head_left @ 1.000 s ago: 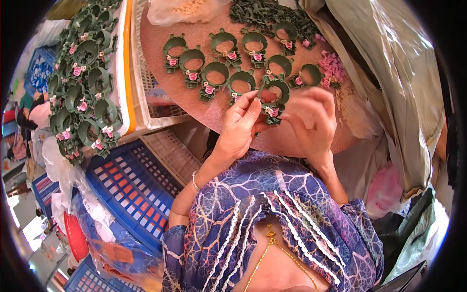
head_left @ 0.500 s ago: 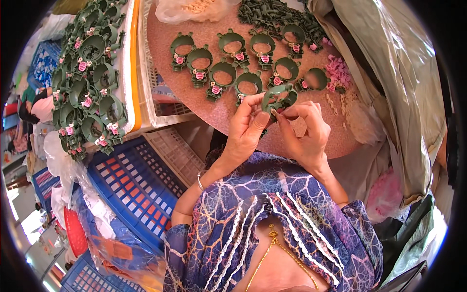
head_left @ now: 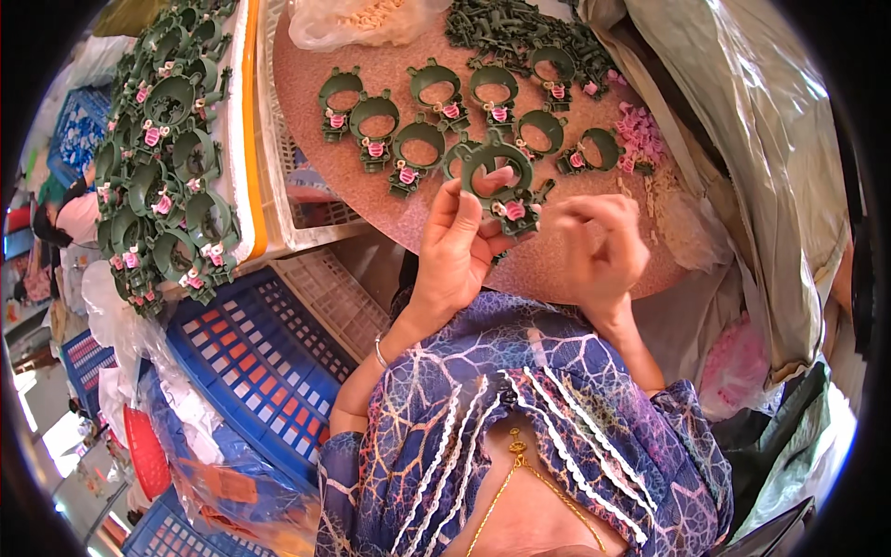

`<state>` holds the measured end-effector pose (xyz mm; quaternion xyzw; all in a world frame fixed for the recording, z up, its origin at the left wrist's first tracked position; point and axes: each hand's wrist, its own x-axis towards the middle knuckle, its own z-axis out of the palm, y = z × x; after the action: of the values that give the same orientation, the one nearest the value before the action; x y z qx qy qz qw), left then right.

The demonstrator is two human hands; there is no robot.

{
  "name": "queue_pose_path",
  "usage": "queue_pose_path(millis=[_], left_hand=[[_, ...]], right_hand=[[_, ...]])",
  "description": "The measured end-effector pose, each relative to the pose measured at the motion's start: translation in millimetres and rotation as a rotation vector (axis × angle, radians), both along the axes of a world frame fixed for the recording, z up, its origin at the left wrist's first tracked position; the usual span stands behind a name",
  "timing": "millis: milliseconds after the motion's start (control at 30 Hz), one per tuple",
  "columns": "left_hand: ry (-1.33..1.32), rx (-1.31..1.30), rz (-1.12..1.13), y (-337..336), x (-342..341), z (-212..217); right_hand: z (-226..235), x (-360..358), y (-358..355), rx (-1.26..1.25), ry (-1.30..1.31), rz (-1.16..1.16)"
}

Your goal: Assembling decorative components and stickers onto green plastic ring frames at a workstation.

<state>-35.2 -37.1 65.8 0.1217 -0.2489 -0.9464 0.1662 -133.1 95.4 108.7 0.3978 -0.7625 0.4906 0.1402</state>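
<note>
My left hand (head_left: 452, 255) grips a dark green plastic ring-headed figure (head_left: 525, 174) over the table's near side. A pink striped piece sits at the front of its body, and the ring faces up. My right hand (head_left: 605, 243) is just right of the figure, apart from it, with bent fingers blurred by motion. Whether anything small is between those fingers, I cannot make out. Beyond both hands, several similar green figures (head_left: 375, 119) with pink fronts lie in loose rows on the round pinkish table (head_left: 311, 121).
Loose green parts (head_left: 520, 32) are heaped at the far side, with pink pieces (head_left: 640, 135) at the right. A clear bag (head_left: 371, 20) holds small beige parts. Many finished-looking figures (head_left: 148, 176) crowd a white tray at left, above a blue basket (head_left: 255, 357).
My left hand has turned the figure so its ring and pink front face up. My right hand has let go of the figure and moved away to the right.
</note>
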Motion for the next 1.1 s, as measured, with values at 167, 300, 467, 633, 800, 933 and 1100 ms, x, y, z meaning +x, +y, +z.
queue_pose_path(millis=[167,300,467,633,800,933,1100], left_hand=[[-0.051,0.17,-0.076,-6,-1,0],[-0.068,0.15,-0.083,-6,4,-2],[-0.076,0.122,-0.115,-1,1,1],[-0.057,0.072,-0.128,2,2,4],[-0.048,0.07,-0.11,4,3,6],[-0.054,0.061,-0.071,3,1,1],[-0.056,-0.037,-0.045,3,1,-1]], right_hand=[[-20,-50,48,0.207,-0.061,-0.384],[-52,-75,93,0.448,-0.093,-0.469],[-64,-73,99,0.456,-0.064,-0.444],[-56,-63,73,0.487,-0.133,-0.467],[-63,-63,62,0.473,0.116,-0.522],[-33,-35,48,0.143,-0.523,-0.331],[-8,-12,27,-0.048,-0.525,0.097]])
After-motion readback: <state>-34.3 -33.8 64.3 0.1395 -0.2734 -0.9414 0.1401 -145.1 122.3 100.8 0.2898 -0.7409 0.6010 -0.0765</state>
